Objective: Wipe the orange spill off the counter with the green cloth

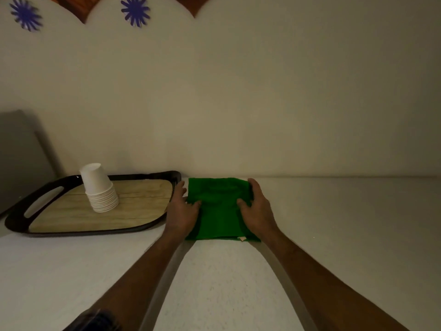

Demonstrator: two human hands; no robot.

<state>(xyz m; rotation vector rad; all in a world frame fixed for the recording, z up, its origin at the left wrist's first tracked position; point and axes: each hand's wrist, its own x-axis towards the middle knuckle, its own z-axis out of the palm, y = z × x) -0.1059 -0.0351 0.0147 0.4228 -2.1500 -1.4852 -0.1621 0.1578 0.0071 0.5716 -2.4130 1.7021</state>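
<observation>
A folded green cloth (218,209) lies flat on the white counter (224,283), close to the back wall. My left hand (182,211) rests on the cloth's left edge, fingers curled over it. On the cloth's right side my right hand (256,209) grips with thumb on top and fingers around the far corner. A small pale tag shows at the cloth's near edge. I see no orange spill anywhere on the counter.
A black tray (21,220) with a wood-look base sits at the left, touching distance from my left hand. On it stands an upside-down stack of white paper cups (99,187). The wall runs right behind the cloth.
</observation>
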